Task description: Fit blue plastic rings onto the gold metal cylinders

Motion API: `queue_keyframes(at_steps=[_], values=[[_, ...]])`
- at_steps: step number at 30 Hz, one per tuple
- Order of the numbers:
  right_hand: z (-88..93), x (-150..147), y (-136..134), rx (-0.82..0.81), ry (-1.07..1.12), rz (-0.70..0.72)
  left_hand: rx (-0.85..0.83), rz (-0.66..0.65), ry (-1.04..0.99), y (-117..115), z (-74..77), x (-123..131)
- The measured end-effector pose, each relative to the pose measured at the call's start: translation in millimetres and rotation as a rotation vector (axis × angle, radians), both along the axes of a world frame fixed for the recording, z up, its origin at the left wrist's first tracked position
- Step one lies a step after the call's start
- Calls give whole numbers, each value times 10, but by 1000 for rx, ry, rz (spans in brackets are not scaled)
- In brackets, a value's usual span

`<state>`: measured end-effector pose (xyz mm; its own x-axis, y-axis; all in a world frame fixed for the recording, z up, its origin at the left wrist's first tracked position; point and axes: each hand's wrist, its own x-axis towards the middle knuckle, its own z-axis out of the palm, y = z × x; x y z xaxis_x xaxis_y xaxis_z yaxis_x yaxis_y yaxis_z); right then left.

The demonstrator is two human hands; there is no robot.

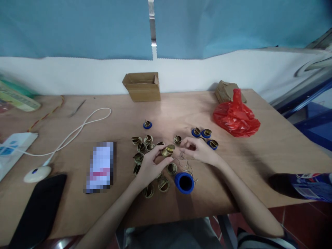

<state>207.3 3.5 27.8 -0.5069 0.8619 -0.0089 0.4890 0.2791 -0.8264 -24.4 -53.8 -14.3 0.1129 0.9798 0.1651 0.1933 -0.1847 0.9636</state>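
Observation:
My left hand (153,160) grips a round brass fitting (168,151) with a raised flap across its top, between thumb and fingers. Just right of it, my right hand (198,149) is curled with its fingertips close together; what they hold, if anything, is too small to make out. Thin coiled wires (190,167) lie under and beside those fingertips. Several similar brass fittings (164,184) stand around and below my left hand. A blue ring-shaped cup with a dark opening (178,179) sits nearest me. Beyond my right hand are brass fittings in blue rings (206,132).
One more blue-ringed fitting (147,124) stands farther back. An open cardboard box (145,92) is against the wall, with a red plastic bag (236,117) at right. A phone (101,167), a black phone-like slab (38,211), a white cable (75,133) and a bottle (303,186) flank the work area.

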Motion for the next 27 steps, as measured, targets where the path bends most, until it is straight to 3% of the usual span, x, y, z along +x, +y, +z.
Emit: queue_keyframes(at_steps=[3, 7, 16, 27], values=[[-35, 69, 12, 6, -228, 73, 4, 5, 6, 0, -5, -4], [-51, 37, -13, 13, -342, 84, -14, -8, 10, 0, 8, -4], [-156, 41, 11, 35, -332, 142, -32, -2, 27, -1, -8, -2], [-105, 69, -7, 46, -292, 163, -1, -2, 46, -5, -31, -2]])
